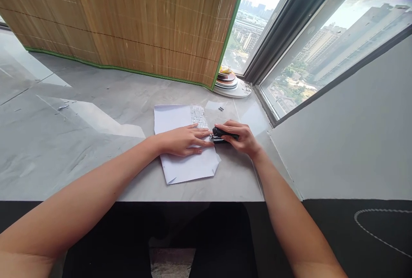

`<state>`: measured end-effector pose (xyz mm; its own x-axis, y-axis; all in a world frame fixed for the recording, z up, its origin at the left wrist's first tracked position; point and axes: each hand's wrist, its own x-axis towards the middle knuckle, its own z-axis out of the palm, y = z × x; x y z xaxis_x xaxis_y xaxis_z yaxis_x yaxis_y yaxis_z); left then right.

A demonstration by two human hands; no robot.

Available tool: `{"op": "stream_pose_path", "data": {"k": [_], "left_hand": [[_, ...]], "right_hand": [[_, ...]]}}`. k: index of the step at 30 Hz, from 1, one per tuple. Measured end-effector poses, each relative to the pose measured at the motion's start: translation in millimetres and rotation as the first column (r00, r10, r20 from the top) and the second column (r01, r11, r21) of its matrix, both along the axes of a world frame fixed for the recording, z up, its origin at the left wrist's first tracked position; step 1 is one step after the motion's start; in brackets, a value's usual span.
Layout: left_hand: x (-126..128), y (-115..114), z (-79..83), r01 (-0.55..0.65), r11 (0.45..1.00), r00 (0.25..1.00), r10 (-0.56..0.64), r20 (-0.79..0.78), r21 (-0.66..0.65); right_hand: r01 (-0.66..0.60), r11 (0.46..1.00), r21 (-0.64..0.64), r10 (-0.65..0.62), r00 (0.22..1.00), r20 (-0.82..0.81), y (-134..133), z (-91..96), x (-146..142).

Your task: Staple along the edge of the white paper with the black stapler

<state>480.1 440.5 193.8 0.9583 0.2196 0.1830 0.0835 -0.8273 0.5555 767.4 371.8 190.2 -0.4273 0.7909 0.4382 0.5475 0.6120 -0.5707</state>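
A stack of white paper (pixel 180 168) lies on the grey marble sill (pixel 80 140), its near corners folded. My left hand (pixel 183 140) lies flat on the paper with fingers stretched out, pressing it down. My right hand (pixel 240 137) is closed around a small black stapler (pixel 222 135), whose metal mouth sits at the paper's right edge beside my left fingertips. Rows of staples (pixel 198 116) mark the paper's upper right part.
A bamboo blind (pixel 144 24) with green edging hangs behind the sill. A pile of round discs (pixel 229 82) rests in the window corner. Two small dark bits (pixel 220 108) lie on a clear sheet beyond the paper. A grey wall (pixel 347 140) rises on the right.
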Motion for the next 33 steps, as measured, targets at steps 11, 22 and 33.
{"op": "stream_pose_path", "data": {"k": [11,22,33], "left_hand": [[-2,3,-7.0,0.057,0.992,0.998,-0.059,0.018,0.115],[-2,3,-6.1,0.068,0.983,0.997,-0.062,-0.039,0.170],[-1,3,-6.9,0.059,0.989,0.998,-0.059,-0.001,0.137]], "right_hand": [[0.001,0.989,0.147,-0.008,0.999,0.046,-5,0.8,-9],[-0.004,0.985,0.170,-0.014,0.994,0.105,-4,0.4,-11],[0.019,0.988,0.153,-0.049,0.980,0.195,-5,0.0,-12]]}}
